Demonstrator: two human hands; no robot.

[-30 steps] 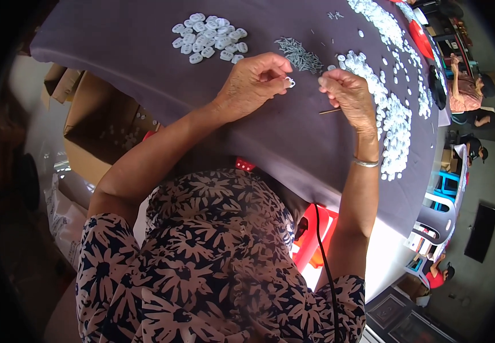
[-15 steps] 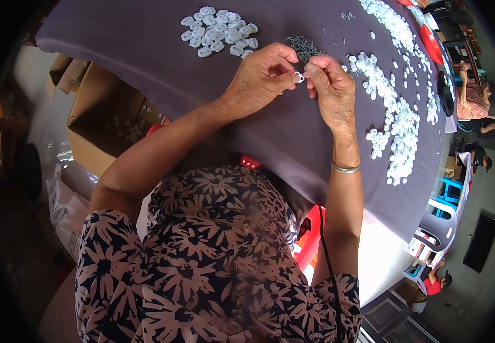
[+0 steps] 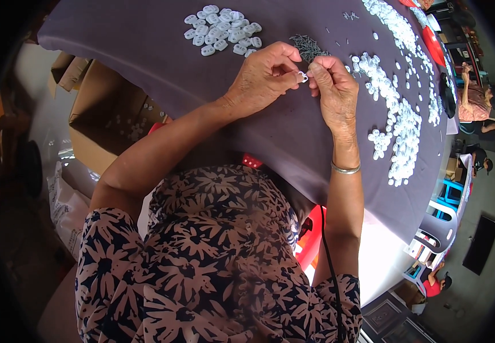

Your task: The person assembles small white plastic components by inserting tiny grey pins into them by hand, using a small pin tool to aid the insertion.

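Observation:
My left hand [image 3: 263, 77] pinches a small white plastic piece with an opening in it [image 3: 303, 77] between thumb and fingers. Right beside it, my right hand [image 3: 334, 88] is closed, thumb against the fingers, its tips almost meeting the piece. Whatever the right fingertips hold is hidden. Just beyond the hands lies a heap of small grey screws [image 3: 309, 47]. To the far left is a pile of white oval plastic pieces with holes [image 3: 223, 30]. Many smaller white plastic parts [image 3: 405, 137] are strewn to the right of my right hand.
A dark purple-grey cloth [image 3: 161, 63] covers the table. Below its left edge stands an open cardboard box [image 3: 96, 126] with a few white bits inside. Red containers [image 3: 433, 46] sit at the far right. A black cable [image 3: 330, 257] hangs by my right arm. Other people [image 3: 471, 97] are beyond the table.
The whole table scene has slid very slightly to the right in view. Both hands keep their closed grip, close together, with the white piece still in the left.

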